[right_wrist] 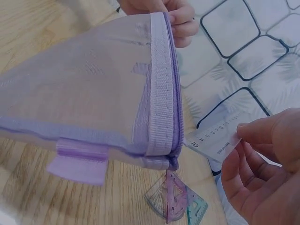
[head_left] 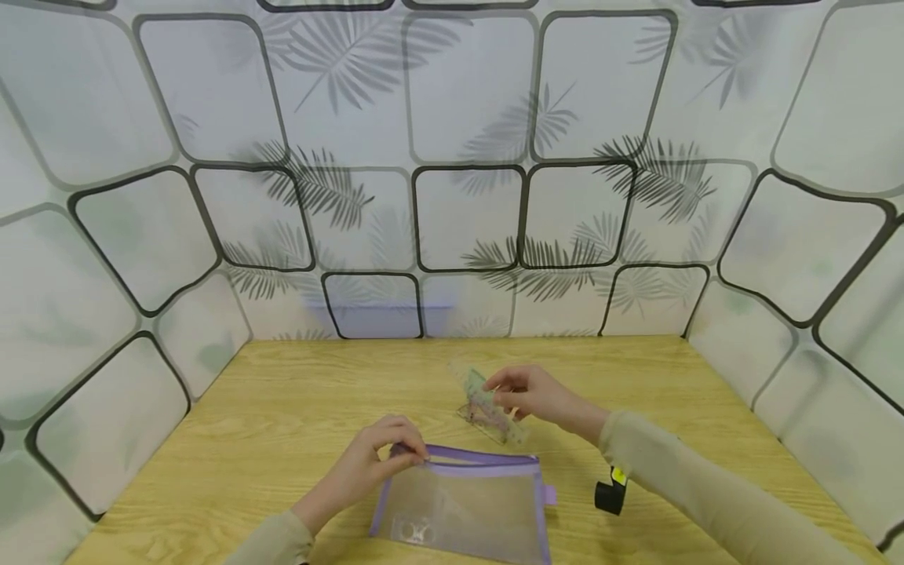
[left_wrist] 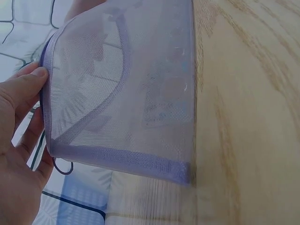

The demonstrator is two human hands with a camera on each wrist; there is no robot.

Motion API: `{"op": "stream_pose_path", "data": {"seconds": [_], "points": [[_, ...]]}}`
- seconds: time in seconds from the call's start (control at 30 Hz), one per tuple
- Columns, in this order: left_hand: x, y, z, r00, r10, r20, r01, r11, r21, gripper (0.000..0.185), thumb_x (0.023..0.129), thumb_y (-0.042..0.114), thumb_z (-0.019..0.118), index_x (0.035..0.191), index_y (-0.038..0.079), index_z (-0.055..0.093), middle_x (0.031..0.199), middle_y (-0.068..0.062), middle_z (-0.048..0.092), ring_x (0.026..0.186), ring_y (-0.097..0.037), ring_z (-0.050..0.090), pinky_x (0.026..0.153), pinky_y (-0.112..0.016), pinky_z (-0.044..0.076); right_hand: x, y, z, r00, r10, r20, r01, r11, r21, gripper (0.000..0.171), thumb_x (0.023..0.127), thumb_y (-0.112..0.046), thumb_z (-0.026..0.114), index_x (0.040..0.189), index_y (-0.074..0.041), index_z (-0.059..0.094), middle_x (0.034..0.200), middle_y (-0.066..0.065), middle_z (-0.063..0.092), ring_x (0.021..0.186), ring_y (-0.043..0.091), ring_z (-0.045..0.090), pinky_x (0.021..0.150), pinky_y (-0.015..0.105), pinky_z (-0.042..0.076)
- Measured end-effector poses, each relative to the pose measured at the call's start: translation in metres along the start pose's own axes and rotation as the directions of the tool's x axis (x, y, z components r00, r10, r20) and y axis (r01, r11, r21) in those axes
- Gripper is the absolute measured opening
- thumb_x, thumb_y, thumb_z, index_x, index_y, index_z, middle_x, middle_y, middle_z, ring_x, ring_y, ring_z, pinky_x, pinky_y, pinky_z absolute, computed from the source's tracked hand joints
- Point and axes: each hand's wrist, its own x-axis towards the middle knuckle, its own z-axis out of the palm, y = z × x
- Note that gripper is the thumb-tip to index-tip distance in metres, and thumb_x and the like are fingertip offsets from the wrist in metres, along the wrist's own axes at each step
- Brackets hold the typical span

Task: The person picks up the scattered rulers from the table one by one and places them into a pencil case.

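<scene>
So the left hand (head_left: 384, 455) is pinching the top left corner of a purple mesh zip pouch (head_left: 462, 506), thumb and fingers curled round the zipper edge, lifting that side a bit off the wooden table (head_left: 233, 439). The pouch sits at the near middle of the table, just in front of the person. The right hand (head_left: 530, 392) is further back and up, holding a clear ruler (right_wrist: 213, 138) between thumb and fingertips, so it's closed on it. Under that hand a few see-through set squares (head_left: 494, 420) lie on the table. A small black thing (head_left: 610, 494) with a yellow bit sits right of the pouch.
</scene>
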Motion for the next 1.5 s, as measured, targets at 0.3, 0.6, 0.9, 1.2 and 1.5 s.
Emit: {"op": "stream_pose_path", "data": {"seconds": [0.3, 0.6, 0.9, 1.2, 1.5], "points": [[0.001, -0.001, 0.0, 1.0, 0.002, 0.009, -0.002, 1.0, 0.006, 0.008, 0.091, 0.015, 0.069, 0.097, 0.01, 0.071, 0.098, -0.006, 0.069, 0.088, -0.009, 0.056, 0.073, -0.023, 0.05, -0.001, -0.004, 0.006, 0.996, 0.008, 0.087, -0.013, 0.999, 0.047, 0.026, 0.098, -0.014, 0.062, 0.121, -0.004, 0.066, 0.087, 0.002, 0.067, 0.073, 0.014, 0.061, 0.068, 0.042, 0.059], [0.002, -0.001, 0.0, 1.0, -0.014, 0.002, 0.014, 1.0, 0.009, 0.008, 0.09, 0.015, 0.07, 0.097, 0.012, 0.072, 0.098, -0.008, 0.069, 0.09, -0.007, 0.057, 0.074, -0.023, 0.05, -0.001, -0.003, 0.012, 0.987, 0.022, 0.158, -0.028, 0.999, 0.039, 0.026, 0.096, -0.009, 0.062, 0.12, -0.003, 0.066, 0.084, 0.002, 0.066, 0.071, 0.013, 0.06, 0.064, 0.033, 0.058], [0.001, -0.001, -0.001, 0.999, -0.043, 0.006, 0.043, 0.999, -0.002, 0.008, 0.09, 0.016, 0.07, 0.098, 0.014, 0.072, 0.1, -0.013, 0.067, 0.089, -0.007, 0.056, 0.072, -0.023, 0.05, -0.005, -0.004, 0.013, 0.971, 0.04, 0.236, -0.057, 0.996, 0.062, 0.028, 0.096, -0.008, 0.062, 0.122, 0.002, 0.065, 0.091, 0.007, 0.069, 0.071, 0.012, 0.061, 0.062, 0.031, 0.058], [0.0, -0.002, 0.0, 0.999, -0.041, 0.005, 0.041, 0.999, 0.007, 0.008, 0.09, 0.015, 0.069, 0.098, 0.017, 0.072, 0.1, -0.006, 0.067, 0.09, -0.007, 0.056, 0.074, -0.023, 0.051, -0.008, -0.005, 0.015, 0.959, 0.027, 0.282, -0.046, 0.997, 0.06, 0.028, 0.096, -0.008, 0.063, 0.122, 0.002, 0.066, 0.097, 0.02, 0.071, 0.071, 0.012, 0.062, 0.061, 0.03, 0.057], [0.003, -0.001, -0.001, 1.0, -0.024, -0.008, 0.024, 1.0, 0.014, 0.01, 0.09, 0.011, 0.069, 0.098, 0.017, 0.072, 0.1, -0.007, 0.068, 0.092, -0.008, 0.056, 0.076, -0.024, 0.051, -0.005, -0.002, 0.018, 0.953, 0.029, 0.302, -0.043, 0.998, 0.04, 0.023, 0.095, -0.013, 0.066, 0.117, -0.01, 0.072, 0.094, 0.013, 0.073, 0.069, 0.011, 0.064, 0.061, 0.029, 0.058]]}}
